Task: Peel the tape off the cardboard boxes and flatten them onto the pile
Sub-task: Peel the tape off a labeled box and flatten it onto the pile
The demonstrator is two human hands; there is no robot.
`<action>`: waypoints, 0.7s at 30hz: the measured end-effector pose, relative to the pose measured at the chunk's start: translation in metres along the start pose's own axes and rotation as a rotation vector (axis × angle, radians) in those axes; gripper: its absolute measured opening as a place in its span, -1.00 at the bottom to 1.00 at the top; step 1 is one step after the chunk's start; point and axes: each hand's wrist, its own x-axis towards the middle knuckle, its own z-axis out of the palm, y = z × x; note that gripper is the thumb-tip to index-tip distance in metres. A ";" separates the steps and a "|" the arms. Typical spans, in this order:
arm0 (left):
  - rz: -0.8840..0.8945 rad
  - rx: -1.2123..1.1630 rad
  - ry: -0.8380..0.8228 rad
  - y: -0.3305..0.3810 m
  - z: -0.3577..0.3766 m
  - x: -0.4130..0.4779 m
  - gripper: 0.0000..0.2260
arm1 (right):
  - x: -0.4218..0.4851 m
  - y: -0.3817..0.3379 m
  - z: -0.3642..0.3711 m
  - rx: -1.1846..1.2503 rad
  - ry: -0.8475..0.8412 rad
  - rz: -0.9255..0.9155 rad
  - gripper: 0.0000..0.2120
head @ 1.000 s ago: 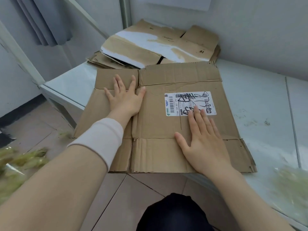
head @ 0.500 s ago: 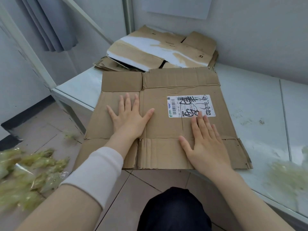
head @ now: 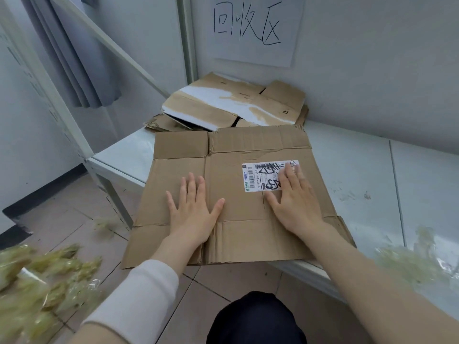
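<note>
Hands (head: pixel 192 214) shifted on box (head: pixel 233 150); right (head: pixel 295 204) covers label (head: pixel 253 177)

Handwritten sign (head: pixel 255 31) on wall (head: pixel 372 78); grey curtain (head: pixel 74 58)

The right hand (head: pixel 295 202), fingertips smeared, covers the right part of the label (head: pixel 258 177); its fine print is unreadable. Floor tape (head: pixel 37 281) and worktop tape (head: pixel 409 264) are blurred, cut off. The box (head: pixel 238 150) hides the near edge of the pile (head: pixel 233 105).

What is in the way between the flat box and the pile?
Nothing visible. The far edge of the flat box reaches the pile; the left hand and right hand lie flat on the box.
</note>
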 end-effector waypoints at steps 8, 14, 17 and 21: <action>0.013 0.002 0.009 -0.002 0.002 0.002 -0.34 | 0.067 0.022 0.014 0.002 -0.004 0.002 -0.32; 0.001 0.006 -0.003 -0.001 0.002 0.001 -0.35 | 0.066 0.021 0.012 -0.018 -0.028 0.019 -0.32; 0.027 0.024 -0.003 -0.003 0.003 0.002 -0.36 | 0.046 0.024 0.019 -0.019 -0.004 0.057 -0.32; 0.050 0.024 0.013 -0.004 0.003 0.002 -0.36 | 0.039 0.026 0.023 0.000 0.016 0.091 -0.32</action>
